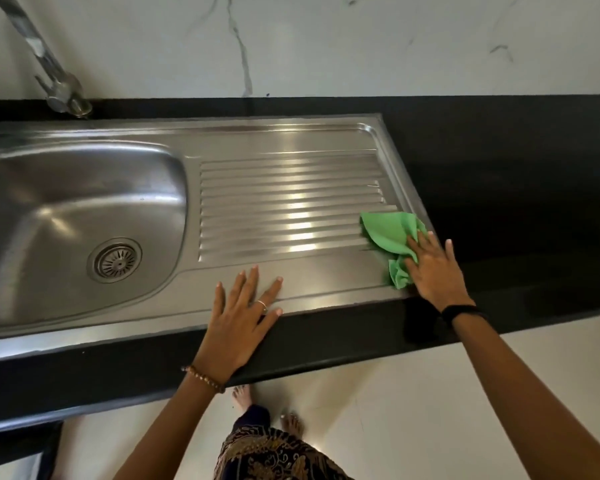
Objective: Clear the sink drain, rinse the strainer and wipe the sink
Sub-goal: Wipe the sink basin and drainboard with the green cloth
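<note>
A stainless steel sink (pixel 84 188) fills the left half of the view, with a round metal strainer (pixel 118 260) seated in its drain. To its right lies the ribbed steel drainboard (pixel 284 202). My right hand (pixel 433 268) presses a crumpled green cloth (pixel 392 237) flat on the drainboard's near right corner. My left hand (pixel 239 317) rests palm down, fingers spread, on the drainboard's front rim and holds nothing.
A steel tap (pixel 49 60) rises at the back left of the sink. Black stone countertop (pixel 516 174) extends to the right and along the front edge. A white marble wall (pixel 326 43) stands behind. My bare feet show on the pale floor below.
</note>
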`<state>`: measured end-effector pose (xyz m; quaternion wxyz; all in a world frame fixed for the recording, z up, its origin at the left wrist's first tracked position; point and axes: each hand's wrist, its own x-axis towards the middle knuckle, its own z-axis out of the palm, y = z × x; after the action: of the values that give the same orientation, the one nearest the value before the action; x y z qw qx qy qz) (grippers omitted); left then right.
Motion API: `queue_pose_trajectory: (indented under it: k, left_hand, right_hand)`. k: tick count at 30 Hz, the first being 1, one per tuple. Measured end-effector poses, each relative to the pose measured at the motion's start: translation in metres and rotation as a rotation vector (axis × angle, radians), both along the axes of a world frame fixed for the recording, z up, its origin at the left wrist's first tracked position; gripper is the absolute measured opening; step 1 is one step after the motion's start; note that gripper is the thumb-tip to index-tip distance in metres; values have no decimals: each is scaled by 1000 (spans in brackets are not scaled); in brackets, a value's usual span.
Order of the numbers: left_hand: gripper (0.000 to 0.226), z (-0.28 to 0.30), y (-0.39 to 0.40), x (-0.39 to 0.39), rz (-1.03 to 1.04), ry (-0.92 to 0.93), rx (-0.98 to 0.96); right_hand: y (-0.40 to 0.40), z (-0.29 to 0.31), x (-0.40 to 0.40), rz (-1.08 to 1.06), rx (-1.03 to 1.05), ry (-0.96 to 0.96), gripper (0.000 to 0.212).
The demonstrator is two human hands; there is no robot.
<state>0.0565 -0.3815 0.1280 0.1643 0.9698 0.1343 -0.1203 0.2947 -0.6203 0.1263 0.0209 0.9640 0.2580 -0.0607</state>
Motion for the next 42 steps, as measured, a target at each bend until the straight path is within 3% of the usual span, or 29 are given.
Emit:
queue_pose_trajectory:
  k: [2, 5, 9, 13, 17, 20, 22, 25, 28, 32, 35, 42]
  left_hand:
    - [73, 1, 3, -11, -3, -44, 42]
    - [53, -2, 17, -33, -18, -95, 149]
    - [91, -4, 42, -62, 39, -24, 172]
    - [84, -3, 65, -83, 99, 12, 194]
    - [80, -4, 85, -102, 156, 60, 169]
    - [56, 4, 101, -114, 198, 123, 191]
    - [99, 7, 110, -122, 196, 159, 171]
    - [72, 3, 126, -131, 211, 141, 139]
    - [61, -3, 141, -131, 335, 72, -7]
    - [66, -7, 157, -140, 297, 9, -37]
    - [68, -7, 165, -148, 295, -20, -100]
    - [100, -8, 188, -173, 322, -10, 4]
  right_hand:
    - [-10, 1, -8, 14, 2, 15, 48]
    - [-12, 7, -32, -8, 165, 62, 41]
    - [-4, 17, -75, -152, 380, 136, 38]
    - [34, 24, -107, -177, 439, 183, 35]
    - [102, 18, -161, -37, 477, 226, 45]
    - [172, 9, -213, 167, 492, 267, 45]
    - [210, 7, -237, 276, 466, 280, 42]
    - [231, 5, -247, 307, 424, 282, 40]
    - [216, 1, -229, 224, 400, 263, 45]
    - [197, -4, -171, -67, 213, 180, 51]
    - [222, -6, -150, -193, 205, 200, 59]
    - [281, -20, -191, 313, 184, 214, 56]
